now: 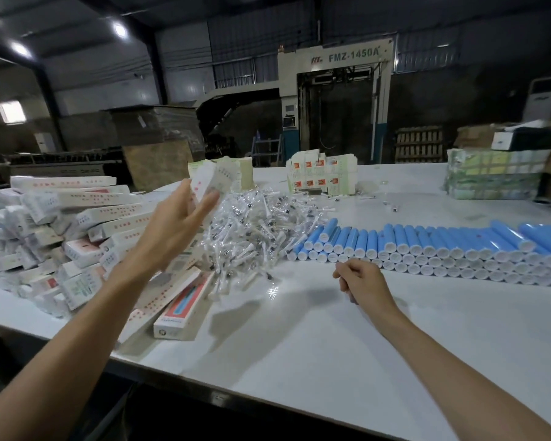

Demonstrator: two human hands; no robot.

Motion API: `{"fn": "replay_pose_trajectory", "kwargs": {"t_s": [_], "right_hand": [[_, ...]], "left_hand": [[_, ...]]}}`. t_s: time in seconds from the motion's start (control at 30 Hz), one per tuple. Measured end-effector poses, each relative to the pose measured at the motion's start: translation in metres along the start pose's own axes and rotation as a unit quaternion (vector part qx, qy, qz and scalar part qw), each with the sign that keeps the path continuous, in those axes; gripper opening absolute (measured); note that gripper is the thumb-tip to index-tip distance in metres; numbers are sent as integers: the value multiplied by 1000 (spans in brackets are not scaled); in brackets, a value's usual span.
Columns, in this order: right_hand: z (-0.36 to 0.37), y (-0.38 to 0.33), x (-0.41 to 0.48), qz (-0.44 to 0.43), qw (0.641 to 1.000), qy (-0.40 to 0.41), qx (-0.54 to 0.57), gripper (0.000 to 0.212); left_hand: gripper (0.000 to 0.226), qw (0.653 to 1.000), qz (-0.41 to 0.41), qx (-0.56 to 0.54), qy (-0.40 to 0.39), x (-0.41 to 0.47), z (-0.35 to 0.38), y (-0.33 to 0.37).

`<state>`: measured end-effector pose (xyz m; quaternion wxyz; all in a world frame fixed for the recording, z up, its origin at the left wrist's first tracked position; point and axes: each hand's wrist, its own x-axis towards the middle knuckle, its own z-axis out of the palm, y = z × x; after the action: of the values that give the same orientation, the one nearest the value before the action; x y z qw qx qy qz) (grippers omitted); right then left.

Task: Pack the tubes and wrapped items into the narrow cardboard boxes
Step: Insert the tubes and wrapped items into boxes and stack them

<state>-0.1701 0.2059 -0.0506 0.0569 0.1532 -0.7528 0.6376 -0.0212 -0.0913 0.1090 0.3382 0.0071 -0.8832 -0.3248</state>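
The left hand (pixel 178 224) was raised over the tabletop (pixel 299 338), fingers straight and spread against a narrow cardboard box (pixel 209 179) smeared by motion blur, its print unreadable. The right hand (pixel 361 281) hovered low near the blue tubes (pixel 427 246), fingers curled under and turned away, so I cannot tell whether it held anything. The wrapped items (pixel 255 224) lay heaped between the tubes and the pile of boxes (pixel 77 224), which the left edge cut off. The tube rows ran out of view at right.
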Motion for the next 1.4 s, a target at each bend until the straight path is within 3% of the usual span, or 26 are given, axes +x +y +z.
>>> {"fn": "replay_pose_trajectory", "kwargs": {"t_s": [0.1, 0.17, 0.27, 0.4, 0.5, 0.6, 0.8, 1.0, 1.13, 1.4], "right_hand": [[0, -2, -1, 5, 1000, 4, 1, 31], [0, -4, -1, 9, 1000, 6, 1, 31], [-1, -6, -2, 16, 1000, 19, 8, 30], [-4, -8, -3, 22, 999, 37, 11, 31], [-6, -13, -5, 27, 997, 67, -1, 28], [-18, -20, -1, 3, 987, 135, -92, 24], [-54, -31, 49, -37, 900, 211, -379, 13], [-59, -23, 111, -8, 784, 136, -606, 31], [-52, -19, 125, 5, 711, 112, -694, 32], [-43, -27, 125, 63, 707, 99, -698, 34]], "left_hand": [[47, 989, -27, -135, -47, 6, 18, 17], [33, 972, -84, -206, -80, 14, 38, 23], [20, 921, -156, -330, -136, 28, 76, 25], [35, 878, -178, -422, -140, 29, 126, 28], [76, 893, -183, -388, -133, 21, 160, 29], [79, 894, -186, -377, -156, 8, 192, 23], [49, 870, -167, -441, -144, -4, 220, 8], [20, 813, -246, -510, -134, -1, 219, -6], [17, 817, -244, -506, -133, -2, 214, -4], [24, 837, -199, -491, -136, -1, 212, 1]]}}
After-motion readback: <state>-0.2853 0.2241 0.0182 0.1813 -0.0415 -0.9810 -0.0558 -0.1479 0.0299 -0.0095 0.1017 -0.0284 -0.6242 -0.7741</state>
